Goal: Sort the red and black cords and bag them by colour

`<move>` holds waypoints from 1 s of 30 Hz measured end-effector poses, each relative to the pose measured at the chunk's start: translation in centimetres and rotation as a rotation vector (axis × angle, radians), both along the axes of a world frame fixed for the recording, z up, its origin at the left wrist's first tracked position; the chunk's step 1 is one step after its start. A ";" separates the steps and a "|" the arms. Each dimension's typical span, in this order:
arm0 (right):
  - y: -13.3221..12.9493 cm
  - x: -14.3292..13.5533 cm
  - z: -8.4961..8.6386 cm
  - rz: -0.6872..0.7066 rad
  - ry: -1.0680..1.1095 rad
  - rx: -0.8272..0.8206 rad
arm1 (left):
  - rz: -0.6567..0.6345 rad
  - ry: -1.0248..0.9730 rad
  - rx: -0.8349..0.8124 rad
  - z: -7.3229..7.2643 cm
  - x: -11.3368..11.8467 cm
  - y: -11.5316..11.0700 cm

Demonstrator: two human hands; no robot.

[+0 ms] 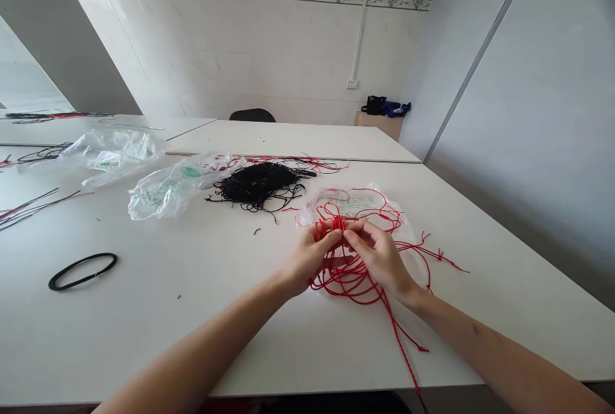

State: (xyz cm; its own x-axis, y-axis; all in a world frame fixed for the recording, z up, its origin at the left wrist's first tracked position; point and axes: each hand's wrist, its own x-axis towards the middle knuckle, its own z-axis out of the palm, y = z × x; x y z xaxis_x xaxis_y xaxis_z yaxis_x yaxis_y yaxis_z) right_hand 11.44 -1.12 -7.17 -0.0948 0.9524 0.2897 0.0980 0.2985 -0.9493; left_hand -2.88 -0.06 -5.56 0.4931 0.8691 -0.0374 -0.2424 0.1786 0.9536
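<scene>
A bundle of red cords (353, 282) hangs in loops beneath both hands, low over the white table. My left hand (314, 248) is closed around the upper part of the bundle, its thumb pressed on the strands. Close against it, my right hand (379, 254) pinches red cord between thumb and fingertips; the exact strand is hard to make out. Knotted cord ends trail to the right and toward the table's front edge. Behind the hands a clear plastic bag (375, 199) with green print lies flat, more red cord on it.
A heap of black cords (259, 183) lies left of the hands, beside a crumpled plastic bag (168, 193). Another plastic bag (115, 148) sits farther left. Nearer the front is a black cord loop (82, 271). Loose red cords (317, 163) lie along the table seam. A grey partition (519, 125) stands at the right.
</scene>
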 end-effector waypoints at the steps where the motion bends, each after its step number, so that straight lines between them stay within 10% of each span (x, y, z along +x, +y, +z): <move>1: 0.0 0.0 0.0 -0.012 -0.003 0.001 | -0.008 0.006 0.014 0.0 0.0 0.0; 30: 0.4 0.9 1.1 0.044 -0.002 -0.025 | -0.096 0.007 0.022 0.6 0.1 -0.2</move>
